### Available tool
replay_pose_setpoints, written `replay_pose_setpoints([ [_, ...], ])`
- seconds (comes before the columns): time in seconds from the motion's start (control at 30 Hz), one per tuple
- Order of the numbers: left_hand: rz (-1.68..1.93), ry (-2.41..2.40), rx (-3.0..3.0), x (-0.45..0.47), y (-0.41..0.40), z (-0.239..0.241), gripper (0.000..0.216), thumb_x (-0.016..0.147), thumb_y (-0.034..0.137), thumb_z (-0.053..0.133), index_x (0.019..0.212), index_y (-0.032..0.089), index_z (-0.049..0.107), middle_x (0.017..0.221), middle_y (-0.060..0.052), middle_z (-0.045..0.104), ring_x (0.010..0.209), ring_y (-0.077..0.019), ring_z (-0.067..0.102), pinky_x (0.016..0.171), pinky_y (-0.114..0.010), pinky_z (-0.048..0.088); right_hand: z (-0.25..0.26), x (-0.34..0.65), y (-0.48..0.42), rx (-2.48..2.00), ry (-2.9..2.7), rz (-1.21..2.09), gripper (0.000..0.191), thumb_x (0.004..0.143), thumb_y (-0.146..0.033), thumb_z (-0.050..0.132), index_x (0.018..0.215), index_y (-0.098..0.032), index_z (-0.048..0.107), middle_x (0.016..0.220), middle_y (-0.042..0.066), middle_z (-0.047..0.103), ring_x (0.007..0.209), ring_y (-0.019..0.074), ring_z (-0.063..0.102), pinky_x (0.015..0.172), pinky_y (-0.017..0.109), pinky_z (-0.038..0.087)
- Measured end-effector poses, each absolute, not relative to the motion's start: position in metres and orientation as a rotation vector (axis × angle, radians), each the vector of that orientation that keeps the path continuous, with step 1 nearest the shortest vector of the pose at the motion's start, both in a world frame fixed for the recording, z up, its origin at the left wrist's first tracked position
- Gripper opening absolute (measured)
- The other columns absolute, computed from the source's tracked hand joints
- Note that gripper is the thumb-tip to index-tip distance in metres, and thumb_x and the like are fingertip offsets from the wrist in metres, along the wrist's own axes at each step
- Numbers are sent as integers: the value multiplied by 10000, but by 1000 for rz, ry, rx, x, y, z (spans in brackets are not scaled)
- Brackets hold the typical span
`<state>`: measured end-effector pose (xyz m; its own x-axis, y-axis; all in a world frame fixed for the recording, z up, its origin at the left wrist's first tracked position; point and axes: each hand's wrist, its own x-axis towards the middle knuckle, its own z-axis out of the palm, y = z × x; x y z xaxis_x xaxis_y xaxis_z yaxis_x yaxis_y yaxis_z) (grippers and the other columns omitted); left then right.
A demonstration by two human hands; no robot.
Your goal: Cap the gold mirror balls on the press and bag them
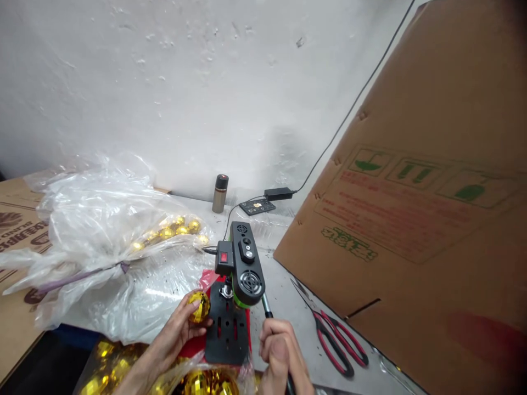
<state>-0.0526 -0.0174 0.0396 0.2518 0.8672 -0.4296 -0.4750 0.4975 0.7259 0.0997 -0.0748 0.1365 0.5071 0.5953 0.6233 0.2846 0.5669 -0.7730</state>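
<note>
My left hand (175, 332) is closed around a gold mirrored ball (200, 307), just left of a small black bench drill press (247, 263). With its fingers wrapped round, my right hand (284, 356) grips the black-ended feed lever (267, 307) on the machine's right side. A red rocker switch (223, 257) sits on a box at the machine's left. Below the machine head lies a slotted black base plate (227, 334), with red material showing at its edges. More gold balls (197, 381) lie in clear plastic at the bottom, partly hidden by my left forearm.
Clear plastic bags (102, 236) with several gold balls (167, 233) cover the left side. Red-and-black scissors (335, 334) lie beside a large cardboard box (411, 192). A spray can (219, 193) and a power adapter (278, 193) stand near the wall.
</note>
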Motion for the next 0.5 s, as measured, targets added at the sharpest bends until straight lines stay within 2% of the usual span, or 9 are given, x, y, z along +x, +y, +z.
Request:
replay_pose_setpoints([
  [0.1,1000,934,499,-49,-20,38,854,655,565,785,1337,297,345,1181,-51,598,890,-195,674,770,-305,525,136,100,-75,-959,-1081,221,341,972,-101,393,641,-181,411,666,-9,416,636,113,446,559,275,299],
  [0.2,994,946,576,-50,-19,34,851,734,627,686,1407,313,271,1157,-56,617,804,-158,649,617,-246,477,135,101,-74,-946,-1104,219,339,971,-81,376,648,-181,407,664,-8,402,640,117,443,564,279,298],
  [0.27,996,1015,711,-51,-17,30,821,780,642,619,1429,288,261,1149,-67,632,788,-158,637,591,-242,453,135,102,-74,-938,-1117,210,341,969,-71,370,649,-183,407,654,-7,391,649,124,449,571,284,302],
  [0.33,998,1139,944,-51,-15,26,790,779,627,626,1395,228,336,1174,-90,635,922,-204,636,736,-294,494,134,103,-74,-940,-1122,204,339,965,-68,369,650,-184,409,658,-4,400,654,128,455,576,286,307],
  [0.4,967,1245,1205,-49,-14,23,694,775,582,648,1307,191,437,1198,-100,632,1085,-255,592,932,-362,460,133,103,-74,-947,-1120,211,338,964,-68,367,649,-184,407,669,-3,416,649,123,455,576,284,309],
  [0.43,934,1278,1311,-47,-14,23,641,780,552,651,1275,191,463,1200,-96,634,1123,-270,576,982,-387,435,133,103,-74,-947,-1121,213,336,962,-67,368,649,-183,406,673,-5,421,646,119,454,577,282,310],
  [0.5,865,1325,1463,-41,-16,23,571,792,486,646,1262,209,478,1203,-84,636,1113,-282,584,982,-420,438,133,103,-74,-941,-1123,213,330,960,-71,366,653,-183,407,673,-11,422,641,114,452,579,276,313],
])
